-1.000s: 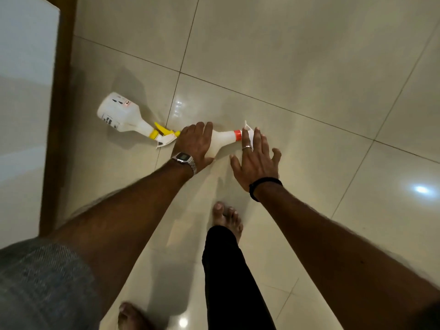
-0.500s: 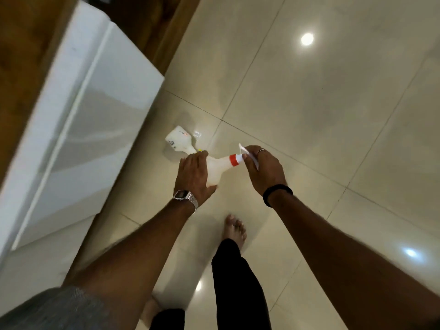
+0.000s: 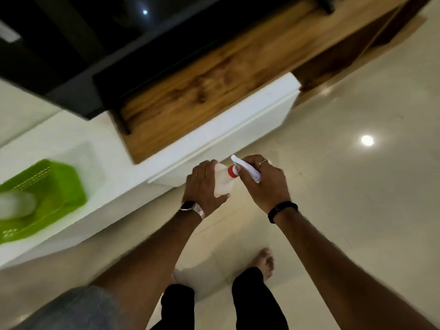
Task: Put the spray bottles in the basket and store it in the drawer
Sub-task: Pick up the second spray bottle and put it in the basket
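Observation:
I hold a white spray bottle with a red collar point(image 3: 223, 181) in both hands, above the floor, in front of the white cabinet. My left hand point(image 3: 204, 186) wraps its body. My right hand point(image 3: 264, 179) grips its white trigger head. A green perforated basket point(image 3: 54, 184) sits on the low white cabinet top at the left, with a blurred pale bottle point(image 3: 16, 204) lying in it. An open drawer point(image 3: 238, 125) with a wooden bottom and a white front stands pulled out just beyond my hands. The yellow-trigger bottle is out of view.
The low white cabinet point(image 3: 100, 206) runs along the left. Dark furniture and a wooden panel point(image 3: 333, 53) lie behind the drawer. Glossy beige floor tiles point(image 3: 357, 210) spread to the right. My bare feet and dark trouser legs point(image 3: 257, 289) are below.
Both hands lifted the red-collared bottle off the floor. My view swung up and left, so the drawer and the green basket came into sight and the yellow-trigger bottle left it.

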The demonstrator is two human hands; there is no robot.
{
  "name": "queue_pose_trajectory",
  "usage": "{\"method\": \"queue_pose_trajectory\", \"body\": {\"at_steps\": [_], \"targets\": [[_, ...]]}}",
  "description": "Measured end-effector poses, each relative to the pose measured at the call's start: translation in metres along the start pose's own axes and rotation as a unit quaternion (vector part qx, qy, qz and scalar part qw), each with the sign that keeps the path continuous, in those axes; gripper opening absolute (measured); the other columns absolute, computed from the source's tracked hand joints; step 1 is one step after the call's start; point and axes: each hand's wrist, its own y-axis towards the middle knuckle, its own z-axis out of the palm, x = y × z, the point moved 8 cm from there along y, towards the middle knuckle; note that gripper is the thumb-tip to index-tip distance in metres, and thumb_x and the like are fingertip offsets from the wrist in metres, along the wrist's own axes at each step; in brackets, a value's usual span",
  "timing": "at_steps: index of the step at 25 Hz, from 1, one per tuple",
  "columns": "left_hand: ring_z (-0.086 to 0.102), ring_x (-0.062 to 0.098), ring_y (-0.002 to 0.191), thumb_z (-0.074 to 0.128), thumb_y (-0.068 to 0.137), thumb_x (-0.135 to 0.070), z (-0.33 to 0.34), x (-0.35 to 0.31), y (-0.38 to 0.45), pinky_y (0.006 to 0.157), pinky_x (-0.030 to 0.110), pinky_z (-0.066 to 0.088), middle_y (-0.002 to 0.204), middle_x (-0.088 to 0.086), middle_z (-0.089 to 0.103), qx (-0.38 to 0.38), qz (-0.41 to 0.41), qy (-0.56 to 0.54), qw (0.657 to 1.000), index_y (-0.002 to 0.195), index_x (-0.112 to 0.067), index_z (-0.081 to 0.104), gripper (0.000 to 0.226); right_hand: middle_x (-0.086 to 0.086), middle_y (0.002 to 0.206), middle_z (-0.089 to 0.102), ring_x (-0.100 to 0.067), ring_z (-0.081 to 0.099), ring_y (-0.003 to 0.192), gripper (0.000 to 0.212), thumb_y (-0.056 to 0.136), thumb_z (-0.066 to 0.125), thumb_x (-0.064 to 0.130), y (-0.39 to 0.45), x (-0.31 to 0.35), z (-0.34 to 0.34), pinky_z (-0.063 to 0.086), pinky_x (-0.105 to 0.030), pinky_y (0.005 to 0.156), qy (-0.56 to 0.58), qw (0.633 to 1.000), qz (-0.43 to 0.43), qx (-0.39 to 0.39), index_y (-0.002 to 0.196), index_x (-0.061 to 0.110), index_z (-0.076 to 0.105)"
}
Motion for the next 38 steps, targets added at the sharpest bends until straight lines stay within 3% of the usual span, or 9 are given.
{"method": "queue_pose_trajectory", "body": {"at_steps": [4, 9, 12, 14, 16, 21, 26, 34, 38], "targets": [[0.047, 0.029, 0.134, 0.077, 0.067, -0.058, -0.052, 0.094, -0.038, 0.104, 0.045, 0.045, 0.149, 0.006, 0.047, -0.064, -0.05, -0.058, 0.995, 0.149, -0.015, 0.041, 0.099, 0.023, 0.091, 0.07, -0.004, 0.066, 0.085, 0.021, 0.093, 0.065, 0.047, -0.003, 0.097, 0.068, 0.055, -0.024, 0.075, -0.025, 0.996, -0.084, 0.027, 0.107, 0.033, 0.067], [0.048, 0.027, 0.135, 0.077, 0.065, -0.056, -0.126, 0.229, -0.097, 0.103, 0.042, 0.046, 0.148, 0.004, 0.051, -0.194, -0.149, -0.125, 0.962, 0.148, -0.016, 0.045, 0.097, 0.032, 0.088, 0.067, 0.008, 0.063, 0.086, 0.019, 0.092, 0.067, 0.046, -0.02, 0.222, 0.178, 0.043, -0.004, 0.072, -0.004, 0.984, -0.175, 0.043, 0.108, 0.037, 0.065], [0.045, 0.032, 0.142, 0.078, 0.071, -0.056, -0.158, 0.315, -0.143, 0.108, 0.041, 0.039, 0.154, 0.012, 0.046, -0.273, -0.204, -0.129, 0.931, 0.152, -0.007, 0.041, 0.102, 0.03, 0.093, 0.067, 0.008, 0.063, 0.09, 0.024, 0.094, 0.066, 0.047, -0.032, 0.292, 0.251, 0.043, -0.002, 0.075, 0.02, 0.975, -0.21, 0.071, 0.112, 0.032, 0.068], [0.043, 0.035, 0.145, 0.078, 0.073, -0.057, -0.169, 0.36, -0.169, 0.11, 0.044, 0.039, 0.157, 0.016, 0.043, -0.292, -0.233, -0.12, 0.92, 0.154, -0.002, 0.037, 0.106, 0.038, 0.09, 0.064, 0.008, 0.063, 0.09, 0.022, 0.094, 0.065, 0.049, -0.034, 0.328, 0.29, 0.044, -0.004, 0.075, 0.019, 0.97, -0.225, 0.087, 0.111, 0.034, 0.067], [0.04, 0.036, 0.147, 0.076, 0.077, -0.056, -0.171, 0.408, -0.195, 0.113, 0.047, 0.038, 0.159, 0.018, 0.04, -0.28, -0.252, -0.105, 0.92, 0.155, -0.001, 0.034, 0.105, 0.041, 0.088, 0.063, 0.006, 0.063, 0.087, 0.019, 0.094, 0.064, 0.05, -0.036, 0.362, 0.336, 0.045, -0.01, 0.073, -0.005, 0.963, -0.247, 0.107, 0.109, 0.038, 0.063], [0.016, 0.04, 0.157, 0.061, 0.087, -0.059, -0.136, 0.49, -0.233, 0.123, 0.055, 0.027, 0.169, 0.019, 0.017, -0.141, -0.223, -0.03, 0.964, 0.159, -0.003, 0.025, 0.099, 0.013, 0.096, 0.074, -0.017, 0.068, 0.09, 0.025, 0.093, 0.059, 0.051, -0.034, 0.401, 0.44, 0.051, -0.031, 0.076, -0.121, 0.934, -0.289, 0.17, 0.11, 0.033, 0.065], [0.015, 0.038, 0.158, 0.044, 0.092, -0.06, -0.108, 0.529, -0.255, 0.126, 0.051, 0.023, 0.17, 0.02, 0.015, -0.101, -0.16, 0.076, 0.979, 0.16, -0.001, 0.023, 0.092, 0.006, 0.098, 0.075, -0.024, 0.068, 0.093, 0.023, 0.094, 0.062, 0.048, -0.027, 0.391, 0.51, 0.05, -0.034, 0.077, -0.215, 0.912, -0.283, 0.206, 0.11, 0.033, 0.065], [0.008, 0.035, 0.16, 0.04, 0.098, -0.058, -0.092, 0.552, -0.255, 0.127, 0.051, 0.018, 0.171, 0.018, 0.01, -0.094, -0.186, 0.041, 0.977, 0.161, -0.004, 0.018, 0.086, 0.007, 0.102, 0.074, -0.023, 0.066, 0.099, 0.026, 0.093, 0.061, 0.05, -0.022, 0.384, 0.538, 0.041, -0.028, 0.074, -0.258, 0.904, -0.268, 0.213, 0.113, 0.032, 0.065], [0.005, 0.035, 0.16, 0.038, 0.099, -0.059, -0.091, 0.553, -0.251, 0.128, 0.052, 0.016, 0.171, 0.019, 0.008, -0.099, -0.187, 0.031, 0.977, 0.162, -0.003, 0.015, 0.087, 0.005, 0.134, 0.065, -0.02, 0.059, 0.125, 0.058, 0.089, 0.062, 0.06, -0.02, 0.383, 0.535, 0.047, -0.038, 0.1, -0.247, 0.904, -0.264, 0.23, 0.138, 0.03, 0.054]]}}
